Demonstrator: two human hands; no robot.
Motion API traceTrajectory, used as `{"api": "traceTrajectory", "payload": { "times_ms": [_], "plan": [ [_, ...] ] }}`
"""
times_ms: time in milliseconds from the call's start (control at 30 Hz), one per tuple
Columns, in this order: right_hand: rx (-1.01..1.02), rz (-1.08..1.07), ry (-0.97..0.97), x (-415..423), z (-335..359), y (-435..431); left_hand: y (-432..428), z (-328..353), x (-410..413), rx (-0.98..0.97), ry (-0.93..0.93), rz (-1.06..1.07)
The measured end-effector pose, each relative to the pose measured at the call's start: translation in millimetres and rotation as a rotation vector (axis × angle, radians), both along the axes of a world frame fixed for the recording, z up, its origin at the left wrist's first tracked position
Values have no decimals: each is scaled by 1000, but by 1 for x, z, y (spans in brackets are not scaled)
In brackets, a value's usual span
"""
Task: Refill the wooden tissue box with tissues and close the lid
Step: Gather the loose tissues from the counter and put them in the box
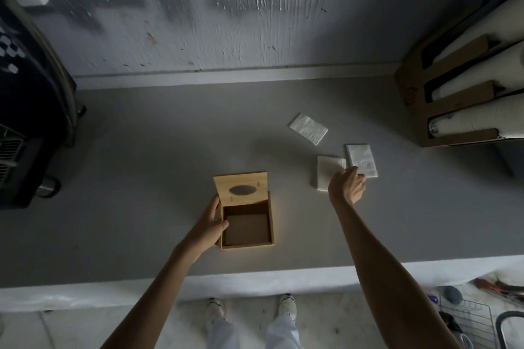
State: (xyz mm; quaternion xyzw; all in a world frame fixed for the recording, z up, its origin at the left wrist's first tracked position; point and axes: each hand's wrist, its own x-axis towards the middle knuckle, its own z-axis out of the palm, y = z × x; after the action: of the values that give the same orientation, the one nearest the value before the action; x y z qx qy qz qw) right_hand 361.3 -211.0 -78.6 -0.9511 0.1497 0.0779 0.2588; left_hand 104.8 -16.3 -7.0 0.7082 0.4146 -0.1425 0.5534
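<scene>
The wooden tissue box stands on the grey counter with its lid swung up and back; the inside looks empty. My left hand grips the box's left wall, thumb over the rim. Three white tissue packs lie to the right: a far one, a right one and a near one. My right hand hovers over the near pack's right edge, fingers curled down toward it; whether it grips the pack is unclear.
A cardboard holder with white rolls stands at the back right. A dark appliance fills the left edge. The counter's front edge runs below my arms; a wire basket sits on the floor at the right.
</scene>
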Motion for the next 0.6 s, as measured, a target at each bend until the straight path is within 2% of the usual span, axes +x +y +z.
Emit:
{"api": "traceTrajectory", "payload": {
  "times_ms": [333,600],
  "plan": [
    [57,-22,74,14,2,-7,2,0,-1,-9,23,-7],
    [-20,32,82,9,9,-5,1,-1,-1,-5,44,-9]
  ]
}}
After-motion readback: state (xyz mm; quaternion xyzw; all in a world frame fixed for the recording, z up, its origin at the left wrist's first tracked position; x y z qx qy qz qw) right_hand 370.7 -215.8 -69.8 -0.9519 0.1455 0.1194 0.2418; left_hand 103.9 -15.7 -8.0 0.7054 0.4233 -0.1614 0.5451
